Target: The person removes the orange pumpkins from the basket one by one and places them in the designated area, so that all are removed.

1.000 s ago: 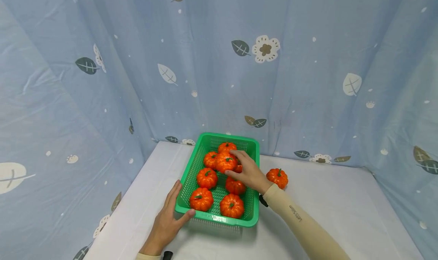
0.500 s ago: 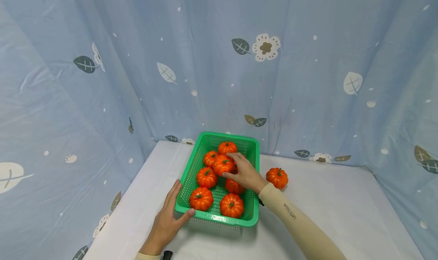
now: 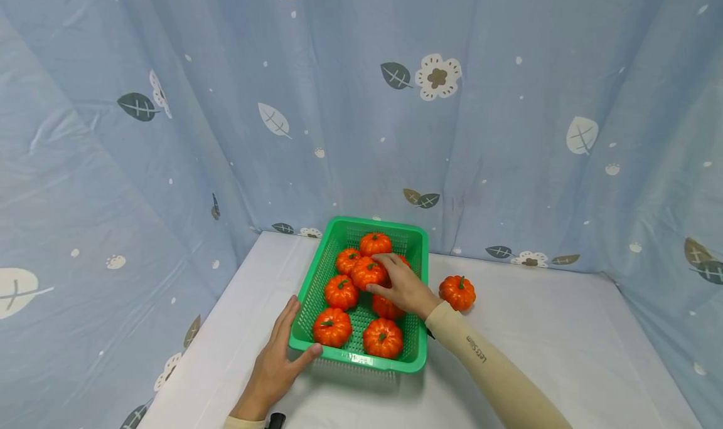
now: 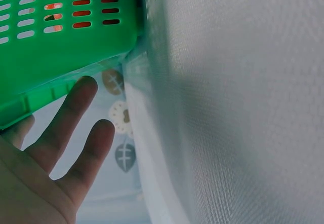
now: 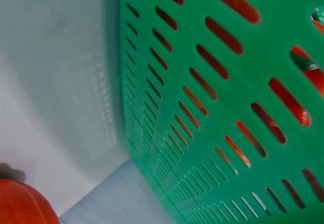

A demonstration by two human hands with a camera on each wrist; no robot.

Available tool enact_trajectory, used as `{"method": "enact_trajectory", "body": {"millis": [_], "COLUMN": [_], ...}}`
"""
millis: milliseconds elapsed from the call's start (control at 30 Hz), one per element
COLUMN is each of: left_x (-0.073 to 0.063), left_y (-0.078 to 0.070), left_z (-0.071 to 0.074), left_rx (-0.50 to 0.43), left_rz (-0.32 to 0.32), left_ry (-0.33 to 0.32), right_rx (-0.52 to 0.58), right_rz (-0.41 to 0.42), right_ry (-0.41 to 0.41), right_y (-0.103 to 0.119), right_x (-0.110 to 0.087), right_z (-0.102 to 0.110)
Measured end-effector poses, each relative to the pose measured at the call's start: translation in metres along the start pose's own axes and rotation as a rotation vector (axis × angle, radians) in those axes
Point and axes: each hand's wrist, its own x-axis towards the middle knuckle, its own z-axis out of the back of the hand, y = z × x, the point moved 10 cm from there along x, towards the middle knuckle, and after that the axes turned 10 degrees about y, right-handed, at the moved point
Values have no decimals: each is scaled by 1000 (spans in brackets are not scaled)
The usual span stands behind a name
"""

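Observation:
A green plastic basket [image 3: 418, 328] stands on the white table with several small orange pumpkins in it. My right hand [image 3: 403, 286] reaches in over its right side and holds one pumpkin [image 3: 368, 273] between thumb and fingers, among the others in the middle of the basket. In the right wrist view the basket's slotted wall [image 5: 197, 107] hides that hand. At the near left corner my left hand [image 3: 273, 367] lies against the basket, thumb at the front rim. Its fingers [image 4: 66, 120] are straight and spread beside the wall in the left wrist view.
One more pumpkin [image 3: 457, 293] sits on the white tablecloth [image 3: 542, 341], to the right of the basket. A blue curtain [image 3: 361, 103] with leaves and flowers hangs behind and along both sides of the table.
My right hand has moved slightly left and down with the pumpkin in its grip, then hardly moved over the last half second. The left hand and the basket stay in place.

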Motion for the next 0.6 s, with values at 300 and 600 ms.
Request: {"method": "enact_trajectory", "body": {"millis": [300, 600], "left_x": [0, 0], "left_y": [-1, -1], "left_z": [0, 0], "left_rx": [8, -4], "left_rz": [-12, -4], "left_ry": [-4, 0], "right_rx": [-30, -70], "right_rz": [-15, -12], "right_ry": [18, 9], "right_y": [-2, 0], "right_x": [-1, -3], "right_z": [-3, -2]}}
